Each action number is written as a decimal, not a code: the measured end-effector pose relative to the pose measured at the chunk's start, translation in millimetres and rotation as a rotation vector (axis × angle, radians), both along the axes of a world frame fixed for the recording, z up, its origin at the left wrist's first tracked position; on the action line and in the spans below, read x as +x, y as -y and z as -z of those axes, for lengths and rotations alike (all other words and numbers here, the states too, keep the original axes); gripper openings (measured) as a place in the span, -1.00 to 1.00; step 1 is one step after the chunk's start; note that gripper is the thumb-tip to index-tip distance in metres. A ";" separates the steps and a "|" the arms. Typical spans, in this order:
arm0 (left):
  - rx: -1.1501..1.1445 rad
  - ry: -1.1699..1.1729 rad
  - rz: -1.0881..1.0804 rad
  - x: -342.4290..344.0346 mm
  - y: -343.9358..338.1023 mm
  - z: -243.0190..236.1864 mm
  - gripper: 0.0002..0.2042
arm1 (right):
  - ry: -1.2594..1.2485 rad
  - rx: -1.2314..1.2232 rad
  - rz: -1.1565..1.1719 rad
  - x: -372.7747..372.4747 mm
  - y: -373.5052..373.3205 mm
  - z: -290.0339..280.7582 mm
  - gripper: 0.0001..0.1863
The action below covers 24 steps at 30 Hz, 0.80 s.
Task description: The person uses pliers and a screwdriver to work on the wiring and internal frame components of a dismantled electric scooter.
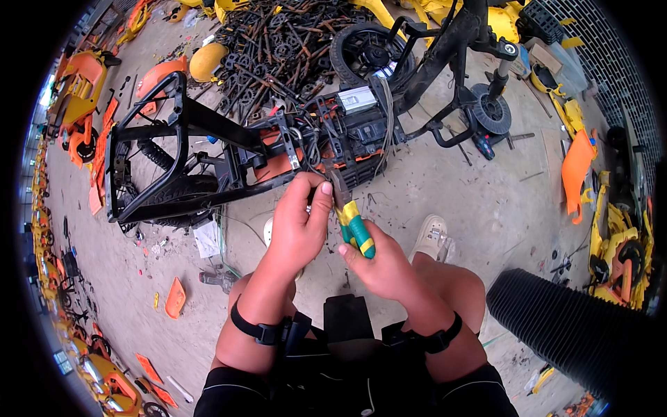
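1. The right hand (pixel 382 267) has its fingers narrow, wrapped around the green-and-yellow grips of the pliers (pixel 353 217); holding so far back probably gives leverage and keeps the knuckles clear of the metal.
2. The pliers point away from the person, their dark jaws just to the right of the left fingertips and up against the near edge of the black frame (pixel 222 128); that angle likely suits reaching in from the seated side.
3. The left hand (pixel 299 219) has thumb and forefinger drawn close together at the frame's edge; whether they pinch something small I cannot tell; they seem placed there to steady or guide the spot by the jaws.
4. Just beyond both sets of fingers lie loose wires (pixel 314 142) and, farther off, a silver box (pixel 356 99); both sit within the frame, open to reach, perhaps because no cover lies over them.
5. Well beyond the fingers, a heap of rusty metal parts (pixel 278 55) lies on the floor (pixel 417 187); presumably piled there to leave working room.
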<state>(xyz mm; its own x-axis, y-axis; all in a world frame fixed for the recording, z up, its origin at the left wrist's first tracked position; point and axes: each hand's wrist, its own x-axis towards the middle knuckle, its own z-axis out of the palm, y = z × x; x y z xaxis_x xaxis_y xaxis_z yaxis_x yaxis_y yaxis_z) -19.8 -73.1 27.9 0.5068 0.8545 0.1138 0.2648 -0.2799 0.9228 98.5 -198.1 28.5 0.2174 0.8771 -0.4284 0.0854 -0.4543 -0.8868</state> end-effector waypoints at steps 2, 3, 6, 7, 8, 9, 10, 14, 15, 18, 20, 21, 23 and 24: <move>-0.023 0.042 -0.010 0.4 0.3 1.5 -0.86 | 0.005 -0.008 0.017 -1.6 -0.4 0.5 -0.63; -0.018 0.047 -0.015 0.5 0.2 2.1 -0.86 | 0.012 -0.009 0.025 -2.6 0.0 2.6 -0.63; -0.024 0.066 -0.022 0.2 -0.2 3.6 -0.86 | -0.064 -0.026 0.060 -3.6 1.7 10.6 -0.62; -0.042 0.075 -0.020 -0.5 -0.6 4.0 -0.86 | -0.106 -0.034 0.073 -3.5 2.1 12.0 -0.62; -0.060 0.083 -0.018 -1.3 -0.8 4.7 -0.86 | -0.144 -0.047 0.066 -3.2 2.0 11.7 -0.61; -0.071 0.083 -0.016 -1.6 -1.0 5.2 -0.87 | -0.182 -0.061 0.059 -2.5 1.6 10.8 -0.60; -0.081 0.082 -0.013 -1.8 -1.2 5.7 -0.87 | -0.220 -0.075 0.052 -2.3 1.3 10.4 -0.59; -0.073 0.078 -0.008 -0.1 -0.7 6.5 -0.86 | -0.224 -0.040 0.072 -1.9 4.0 14.9 -0.47; -0.082 0.078 -0.010 0.2 -0.4 6.0 -0.86 | -0.151 0.000 0.043 -1.5 4.6 14.2 -0.43; -0.105 0.078 -0.013 2.9 0.5 2.0 -0.86 | -0.208 0.036 0.032 -2.3 8.3 23.4 -0.33; -0.116 0.069 -0.023 3.4 1.0 -0.3 -0.86 | -0.219 0.042 0.023 -2.2 8.6 22.9 -0.29; -0.114 0.063 -0.024 2.6 0.7 0.8 -0.86 | -0.165 0.050 0.006 -1.1 7.0 15.7 -0.28; -0.110 0.053 -0.024 1.2 -0.3 4.5 -0.86 | -0.105 0.060 -0.011 -0.6 6.4 12.0 -0.26; -0.110 0.050 -0.022 1.0 -0.5 5.4 -0.86 | -0.100 0.061 -0.012 -0.5 6.7 12.2 -0.26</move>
<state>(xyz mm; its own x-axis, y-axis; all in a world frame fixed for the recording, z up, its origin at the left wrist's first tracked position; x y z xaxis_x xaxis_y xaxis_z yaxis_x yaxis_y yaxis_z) -18.8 -72.6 22.6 0.4838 0.8741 0.0431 0.2231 -0.1708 0.9597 98.0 -204.8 16.2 0.1660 0.9043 -0.3934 0.0004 -0.3990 -0.9169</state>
